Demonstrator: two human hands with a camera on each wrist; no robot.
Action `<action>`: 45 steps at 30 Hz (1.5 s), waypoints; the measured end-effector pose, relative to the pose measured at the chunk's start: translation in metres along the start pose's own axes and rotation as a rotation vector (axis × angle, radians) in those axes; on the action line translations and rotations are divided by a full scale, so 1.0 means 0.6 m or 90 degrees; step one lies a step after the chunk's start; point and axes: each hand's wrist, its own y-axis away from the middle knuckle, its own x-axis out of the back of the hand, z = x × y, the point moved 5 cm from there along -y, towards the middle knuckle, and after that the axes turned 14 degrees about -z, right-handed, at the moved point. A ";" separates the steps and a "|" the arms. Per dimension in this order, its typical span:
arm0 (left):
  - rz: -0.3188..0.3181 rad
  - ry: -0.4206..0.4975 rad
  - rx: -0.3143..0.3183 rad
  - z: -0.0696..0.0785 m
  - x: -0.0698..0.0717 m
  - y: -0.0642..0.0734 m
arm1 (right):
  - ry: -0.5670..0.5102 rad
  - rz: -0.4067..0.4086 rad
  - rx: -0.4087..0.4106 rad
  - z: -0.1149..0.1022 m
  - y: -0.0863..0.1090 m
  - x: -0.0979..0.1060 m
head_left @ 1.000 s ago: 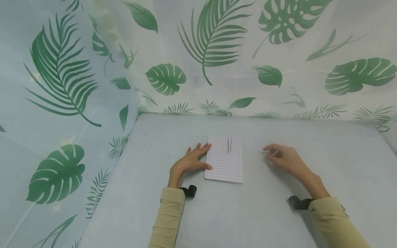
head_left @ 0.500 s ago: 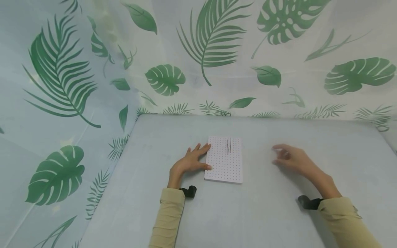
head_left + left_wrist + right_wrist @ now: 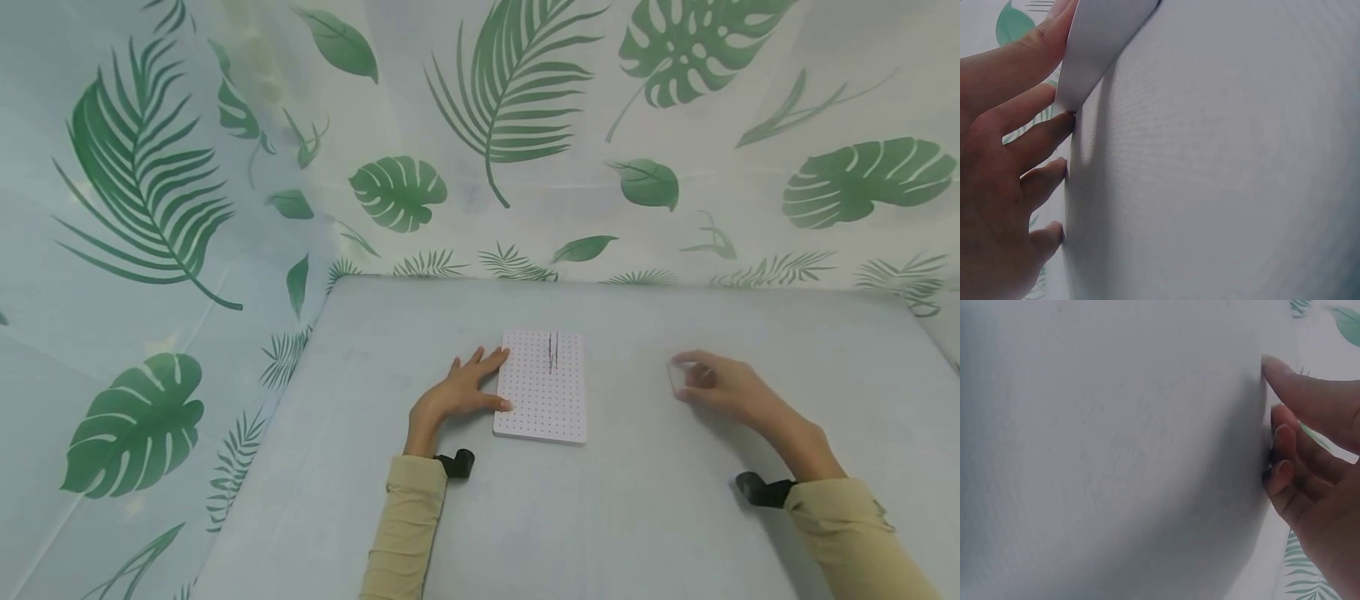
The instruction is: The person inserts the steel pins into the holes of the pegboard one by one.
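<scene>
A white board with a grid of small dots (image 3: 540, 400) lies flat on the table. Two thin dark lines (image 3: 553, 352) run side by side near its far edge. My left hand (image 3: 457, 393) rests at the board's left side, fingers spread, thumb on its surface and a fingertip at the edge. In the left wrist view the board's pale side wall (image 3: 1094, 53) shows beside the thumb. Well right of the board, my right hand (image 3: 723, 387) is low over the table, fingers curled. A thin pale strand (image 3: 671, 379) spans its index fingertip and thumb tip; its kind I cannot tell.
A pale grey table (image 3: 600, 517) stretches under both hands. Behind and to the left hang white curtains with green leaf prints (image 3: 401, 193). A dark wrist camera sits on each arm, by the beige sleeves (image 3: 408, 517).
My right hand has moved to the right, away from the board, and the pale strand now shows at its fingertips. The left hand and the board stay in place.
</scene>
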 end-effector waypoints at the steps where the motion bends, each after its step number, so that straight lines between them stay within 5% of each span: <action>1: 0.000 -0.001 0.000 0.000 0.000 0.000 | -0.001 -0.005 -0.002 0.002 0.000 0.000; 34: 0.000 -0.002 0.006 0.001 0.003 0.002 | 0.004 0.000 0.002 0.012 -0.009 -0.001; 45: 0.001 0.000 0.006 0.001 0.000 0.002 | 0.005 0.104 -0.013 0.010 0.000 0.005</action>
